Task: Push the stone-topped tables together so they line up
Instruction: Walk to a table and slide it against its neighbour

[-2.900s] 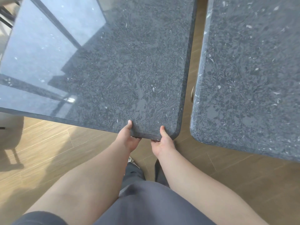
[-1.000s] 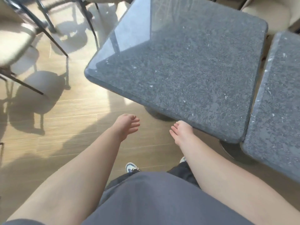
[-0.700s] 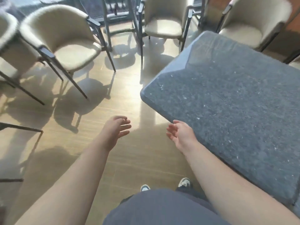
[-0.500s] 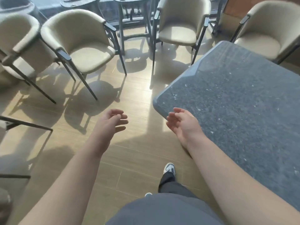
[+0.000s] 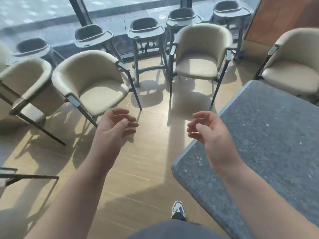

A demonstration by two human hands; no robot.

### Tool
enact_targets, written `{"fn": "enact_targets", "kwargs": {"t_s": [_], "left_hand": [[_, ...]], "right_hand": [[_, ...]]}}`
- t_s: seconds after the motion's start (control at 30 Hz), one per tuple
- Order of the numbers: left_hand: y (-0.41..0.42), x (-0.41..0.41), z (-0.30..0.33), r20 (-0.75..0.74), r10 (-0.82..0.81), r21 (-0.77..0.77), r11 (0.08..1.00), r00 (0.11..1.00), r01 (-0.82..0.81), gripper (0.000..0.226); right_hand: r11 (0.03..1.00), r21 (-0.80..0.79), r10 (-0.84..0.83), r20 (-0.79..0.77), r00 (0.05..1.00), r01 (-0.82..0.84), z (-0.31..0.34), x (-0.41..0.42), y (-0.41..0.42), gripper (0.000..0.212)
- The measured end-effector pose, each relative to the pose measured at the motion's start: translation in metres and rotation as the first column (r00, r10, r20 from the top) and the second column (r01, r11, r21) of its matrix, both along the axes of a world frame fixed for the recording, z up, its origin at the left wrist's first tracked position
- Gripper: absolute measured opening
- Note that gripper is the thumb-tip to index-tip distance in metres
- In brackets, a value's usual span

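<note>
One dark grey stone-topped table [image 5: 269,135] fills the right side of the head view, its rounded near-left corner by my right forearm. The second table is out of view. My right hand [image 5: 207,131] hovers above the table's left edge, fingers loosely curled, holding nothing. My left hand [image 5: 115,125] hangs over the wooden floor to the left of the table, fingers relaxed and empty. Neither hand touches the table.
Beige armchairs stand on the wooden floor: one at left [image 5: 93,83], one at centre back [image 5: 198,56], one at far right [image 5: 291,62]. Grey high chairs [image 5: 146,37] line the window behind. My shoe [image 5: 177,209] is on the floor beside the table.
My hands released the table's corner and lifted free. I walked left round the table; the view rose toward the chairs, and the second table passed out of view.
</note>
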State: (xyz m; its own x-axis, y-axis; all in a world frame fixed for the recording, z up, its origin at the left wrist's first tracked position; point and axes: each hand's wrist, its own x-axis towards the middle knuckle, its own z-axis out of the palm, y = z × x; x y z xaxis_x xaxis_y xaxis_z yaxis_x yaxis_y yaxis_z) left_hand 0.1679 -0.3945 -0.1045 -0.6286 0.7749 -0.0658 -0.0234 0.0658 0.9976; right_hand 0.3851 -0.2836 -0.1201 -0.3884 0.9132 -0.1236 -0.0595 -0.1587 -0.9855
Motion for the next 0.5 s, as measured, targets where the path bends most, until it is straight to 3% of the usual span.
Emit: {"fn": "enact_targets", "kwargs": {"t_s": [0.27, 0.5], "left_hand": [[0.1, -0.078, 0.007, -0.022, 0.023, 0.029, 0.999, 0.999, -0.022, 0.021], [0.185, -0.183, -0.021, -0.028, -0.059, 0.04, 0.997, 0.998, 0.06, 0.022]], "right_hand": [[0.999, 0.035, -0.012, -0.02, 1.0, 0.013, 0.017, -0.097, 0.101, 0.026], [0.99, 0.078, -0.118, 0.006, 0.993, 0.117, 0.0, -0.196, 0.17, 0.027]]}}
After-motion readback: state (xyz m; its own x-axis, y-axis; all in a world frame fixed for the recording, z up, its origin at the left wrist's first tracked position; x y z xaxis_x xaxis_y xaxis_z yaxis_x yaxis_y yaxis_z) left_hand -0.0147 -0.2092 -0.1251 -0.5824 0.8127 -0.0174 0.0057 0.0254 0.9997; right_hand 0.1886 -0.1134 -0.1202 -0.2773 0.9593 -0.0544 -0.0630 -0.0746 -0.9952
